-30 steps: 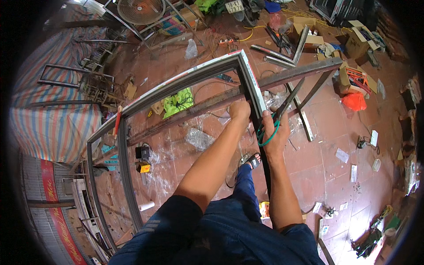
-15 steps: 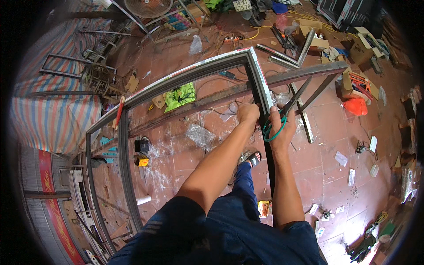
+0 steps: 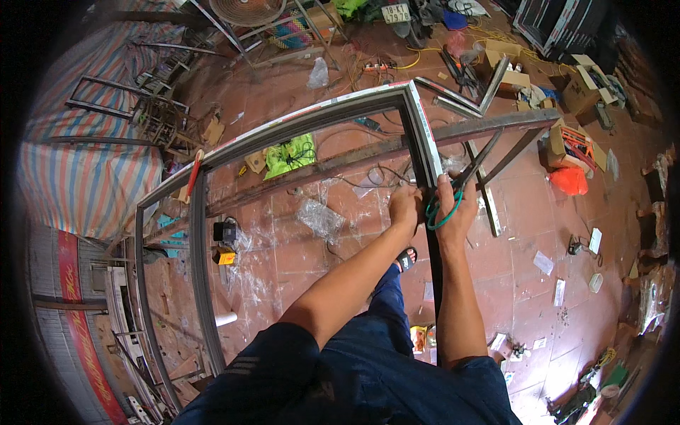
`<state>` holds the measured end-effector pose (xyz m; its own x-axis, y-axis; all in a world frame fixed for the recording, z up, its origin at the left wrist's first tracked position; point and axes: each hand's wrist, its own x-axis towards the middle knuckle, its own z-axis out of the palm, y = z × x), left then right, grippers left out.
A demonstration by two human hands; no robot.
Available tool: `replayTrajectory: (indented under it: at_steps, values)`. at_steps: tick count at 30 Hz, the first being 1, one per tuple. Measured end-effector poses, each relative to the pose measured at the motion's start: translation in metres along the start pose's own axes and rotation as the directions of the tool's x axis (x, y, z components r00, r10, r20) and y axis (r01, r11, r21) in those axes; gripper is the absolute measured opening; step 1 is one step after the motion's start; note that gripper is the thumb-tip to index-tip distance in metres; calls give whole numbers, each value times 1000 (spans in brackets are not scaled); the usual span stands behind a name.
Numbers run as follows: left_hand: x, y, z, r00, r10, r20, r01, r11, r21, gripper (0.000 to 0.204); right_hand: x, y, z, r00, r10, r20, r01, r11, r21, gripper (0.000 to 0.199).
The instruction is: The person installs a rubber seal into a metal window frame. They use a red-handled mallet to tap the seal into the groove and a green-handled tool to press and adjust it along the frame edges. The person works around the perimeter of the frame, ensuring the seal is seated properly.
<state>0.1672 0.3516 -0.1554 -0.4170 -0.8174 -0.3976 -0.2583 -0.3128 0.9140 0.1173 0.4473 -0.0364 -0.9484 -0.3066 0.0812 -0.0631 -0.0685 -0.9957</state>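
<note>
A large dark window or door frame (image 3: 202, 273) with a white-and-red film on its outer edges lies raised before me, its right bar running toward my body. At the inner side of that bar, my left hand (image 3: 406, 207) is closed, fingers curled against the dark profile; what they pinch is hidden. Just across the bar, my right hand (image 3: 457, 212) holds scissors with green loop handles (image 3: 433, 215), the loops lying over the bar. The right thumb rests along the bar's white edge. I cannot make out the scissors' blades clearly.
A rusty steel beam (image 3: 340, 164) with slanted legs supports the frame. A red-handled tool (image 3: 195, 173) rests on the frame's far left. On the tiled floor are clear plastic wrap (image 3: 320, 219), a green bag (image 3: 290, 157), a box of tools (image 3: 569, 149) and an orange bag (image 3: 569, 180).
Both hands have slid a little along the right bar toward my body, staying close together. The green-handled scissors are still in the right hand. The whole view has shifted slightly.
</note>
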Motion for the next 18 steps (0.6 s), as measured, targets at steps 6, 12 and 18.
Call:
replayTrajectory:
  at_steps: [6, 12, 18]
  values:
    - [-52, -5, 10, 998, -66, 18, 67, 997, -38, 24, 3, 15, -7, 999, -38, -11, 37, 996, -79, 33]
    - [-48, 13, -3, 952, -270, 144, 303, 894, -329, 16, 5, 13, -5, 1000, -3, -17, 2, 999, -55, 36]
    - [-24, 12, -2, 990, -92, 107, 95, 995, -26, 15, 1, 6, -7, 1000, 12, -19, -12, 999, -33, 35]
